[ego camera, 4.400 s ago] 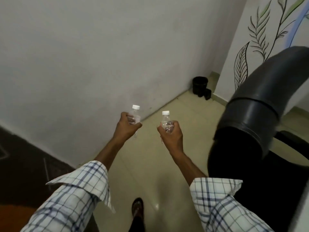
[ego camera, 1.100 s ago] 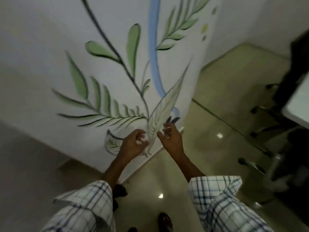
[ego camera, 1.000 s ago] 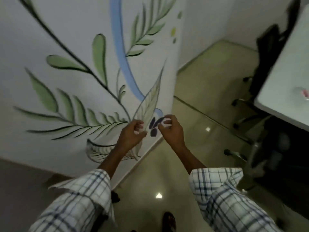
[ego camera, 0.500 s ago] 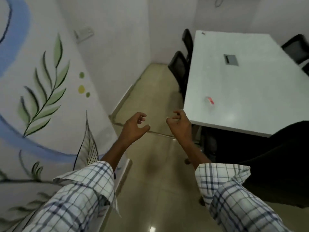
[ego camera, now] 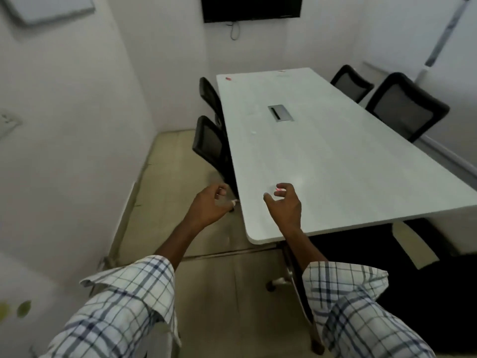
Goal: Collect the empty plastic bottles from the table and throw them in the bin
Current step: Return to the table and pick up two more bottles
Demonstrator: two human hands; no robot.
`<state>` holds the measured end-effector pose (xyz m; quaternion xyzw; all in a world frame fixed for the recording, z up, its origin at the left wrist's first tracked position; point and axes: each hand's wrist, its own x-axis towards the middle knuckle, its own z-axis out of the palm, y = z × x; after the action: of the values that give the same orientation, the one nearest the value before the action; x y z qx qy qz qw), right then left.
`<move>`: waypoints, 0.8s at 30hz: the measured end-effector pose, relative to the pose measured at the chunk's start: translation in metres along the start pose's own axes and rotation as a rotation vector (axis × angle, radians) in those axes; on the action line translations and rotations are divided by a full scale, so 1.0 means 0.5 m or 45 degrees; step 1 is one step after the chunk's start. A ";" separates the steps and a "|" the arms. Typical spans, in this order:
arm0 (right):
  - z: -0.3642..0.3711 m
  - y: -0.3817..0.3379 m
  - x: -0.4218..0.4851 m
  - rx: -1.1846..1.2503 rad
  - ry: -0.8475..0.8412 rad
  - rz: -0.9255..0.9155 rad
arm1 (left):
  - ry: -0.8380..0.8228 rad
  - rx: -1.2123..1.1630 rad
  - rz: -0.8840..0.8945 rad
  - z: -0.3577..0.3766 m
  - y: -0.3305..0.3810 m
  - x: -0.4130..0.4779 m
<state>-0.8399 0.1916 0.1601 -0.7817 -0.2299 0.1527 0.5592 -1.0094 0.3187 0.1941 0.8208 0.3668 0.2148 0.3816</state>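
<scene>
two empty hands [ego camera: 209, 205], one table [ego camera: 335, 156], four chairs [ego camera: 209, 143]

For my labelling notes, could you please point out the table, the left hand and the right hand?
table [ego camera: 335, 156], head view, bare top.
left hand [ego camera: 206, 206], head view, back of hand.
right hand [ego camera: 285, 206], head view, back of hand.

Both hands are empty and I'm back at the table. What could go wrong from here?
1. Small clear or red-marked items, like the one by the right hand and another at the far corner, barely show on the white table; leftovers could be missed.
2. The black chairs crowd the left edge, so walking along it could snag them.
3. The left hand hangs beside the table edge and could knock it.
</scene>
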 end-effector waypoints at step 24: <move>0.244 0.350 0.493 -1.029 -0.054 0.304 | -0.355 -0.018 -0.078 0.247 -0.226 0.730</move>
<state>-0.6584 0.3735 -0.0407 -0.9560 -0.1906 0.1302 0.1810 -0.7479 0.5903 0.0559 0.8284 0.3336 0.0893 0.4411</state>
